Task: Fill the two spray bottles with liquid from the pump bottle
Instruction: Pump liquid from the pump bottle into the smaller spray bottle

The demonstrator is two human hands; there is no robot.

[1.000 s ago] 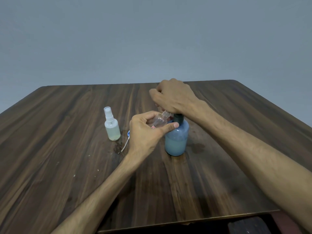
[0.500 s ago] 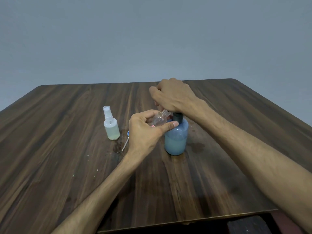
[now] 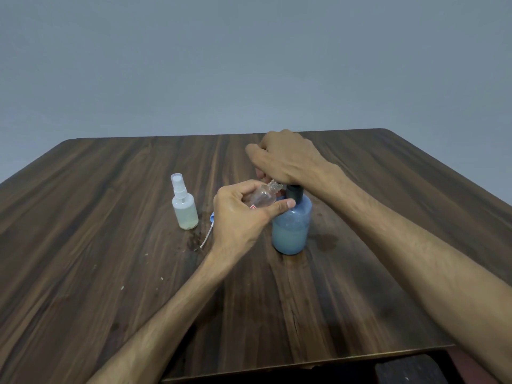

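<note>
A blue pump bottle (image 3: 291,231) with pale liquid stands mid-table. My right hand (image 3: 285,159) covers its black pump head, fingers curled over it. My left hand (image 3: 241,214) grips a small clear spray bottle (image 3: 264,195) without its cap, tilted with its threaded neck toward the pump under my right hand. A second spray bottle (image 3: 184,209), capped white and holding pale liquid, stands upright to the left. A blue spray cap with a thin white tube (image 3: 207,234) lies on the table, partly hidden by my left hand.
The dark wooden table (image 3: 110,273) carries wet patches near the tube and right of the pump bottle (image 3: 327,241). A plain grey wall stands behind. A dark object (image 3: 410,370) shows below the table's near edge.
Almost nothing differs: both hands stay at the pump head with the clear bottle's neck beneath it. The view shifted slightly.
</note>
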